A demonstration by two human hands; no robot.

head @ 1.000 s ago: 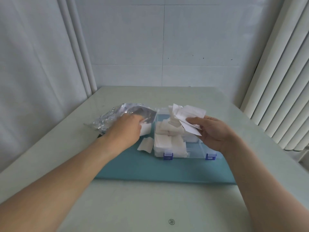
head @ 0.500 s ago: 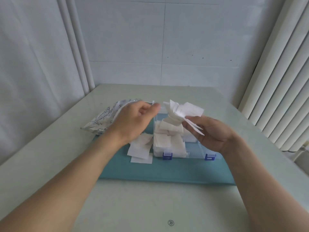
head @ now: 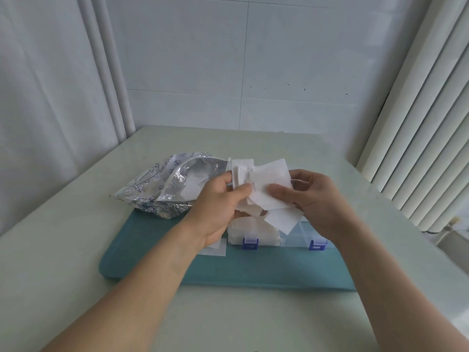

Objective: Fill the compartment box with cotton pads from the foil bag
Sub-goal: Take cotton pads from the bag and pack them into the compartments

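Reading from the near edge outward, I see both bare forearms crossing the pale glossy counter [head: 76, 250] toward the teal rectangular mat [head: 253, 270] that lies on it. One loose white square cotton pad [head: 215, 248] rests on the mat just beside the left front corner of the clear plastic compartment box with blue latches [head: 302, 237].

Change noted: one second ago my left hand [head: 215, 212] was down at the bag mouth. It has since risen and joined my right hand [head: 314, 201] above the box. Both hands now grasp the same fanned bundle of white cotton pads [head: 269, 181]. The left thumb and fingers pinch its left edge. The right thumb presses its face, with the fingers curled behind it.

Box status: the left front compartment is packed with stacked pads up to the rim. The right front compartment shows clear, and I see no pads in it. The rear compartments are hidden behind the bundle.

Beyond the hands, the crinkled silver foil bag with blue printed figures [head: 162, 189] lies on its side at the far left corner of the mat, with its mouth open toward the box.

Judgement: collection from the bag is paused. The current step is squaring the bundle with two hands before it is seated in a compartment. The pads are splayed, so I expect them to snag on the dividers unless they are aligned first.
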